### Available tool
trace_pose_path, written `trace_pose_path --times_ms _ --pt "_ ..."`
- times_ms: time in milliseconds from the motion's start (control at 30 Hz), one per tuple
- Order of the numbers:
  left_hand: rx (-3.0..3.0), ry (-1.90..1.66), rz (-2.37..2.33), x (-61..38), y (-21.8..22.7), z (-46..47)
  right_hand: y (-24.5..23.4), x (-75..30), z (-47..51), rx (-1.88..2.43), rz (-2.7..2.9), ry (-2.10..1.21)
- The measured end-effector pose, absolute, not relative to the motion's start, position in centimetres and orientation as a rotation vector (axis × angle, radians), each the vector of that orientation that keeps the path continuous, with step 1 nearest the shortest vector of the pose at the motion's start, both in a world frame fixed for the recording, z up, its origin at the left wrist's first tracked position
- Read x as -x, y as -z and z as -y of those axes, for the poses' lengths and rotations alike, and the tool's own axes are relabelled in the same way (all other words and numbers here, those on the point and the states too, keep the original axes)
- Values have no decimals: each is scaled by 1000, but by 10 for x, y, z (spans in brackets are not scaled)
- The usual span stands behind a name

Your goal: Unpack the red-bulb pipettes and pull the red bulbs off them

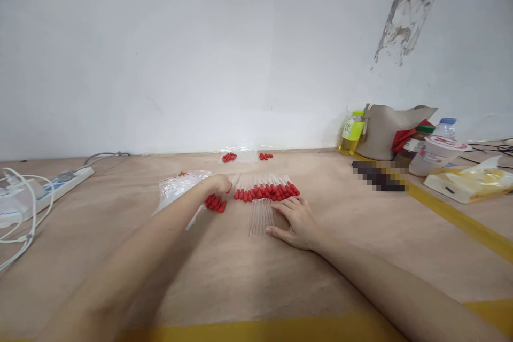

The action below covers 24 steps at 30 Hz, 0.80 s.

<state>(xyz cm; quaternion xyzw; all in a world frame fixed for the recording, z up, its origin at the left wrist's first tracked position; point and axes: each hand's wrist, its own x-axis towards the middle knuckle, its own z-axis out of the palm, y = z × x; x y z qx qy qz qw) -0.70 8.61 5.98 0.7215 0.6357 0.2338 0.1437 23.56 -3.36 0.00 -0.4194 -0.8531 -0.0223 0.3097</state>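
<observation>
Glass-like droppers with red rubber bulbs (266,191) lie side by side in a row at the middle of the table. Most of their thin clear tubes point away from me, while several others (261,219) point toward me. My left hand (219,184) is closed at the row's left end, with a red-bulbed dropper showing at its fingertips; its tube is hard to make out. A small pile of red bulbs (215,203) sits just below that wrist. Flat on the table at the row's right is my right hand (295,223), fingers apart, fingertips touching or very near the bulbs.
A clear zip bag (170,189) lies under my left forearm. Small red bulb groups (229,157) rest by the wall. At left is a power strip (76,179) with white cables. A yellow drink bottle (351,133), grey bag (380,131), cup (435,157) and tissue pack (460,184) stand right.
</observation>
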Motion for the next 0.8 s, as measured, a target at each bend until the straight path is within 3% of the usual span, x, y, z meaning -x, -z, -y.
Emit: trace_pose_path --times_ms 200,367,533,800 --pt "-2158 -478 -1808 18 -73 -24 4 -237 28 1115 2077 110" --pt "-2590 -817 -1414 12 -38 27 5 -239 26 1034 1854 108" --pt "-2806 -1040 -1229 6 -1 35 -1 -236 35 886 2063 263" --pt "-2860 -1208 -1081 -1 6 37 7 -213 34 837 2244 314"
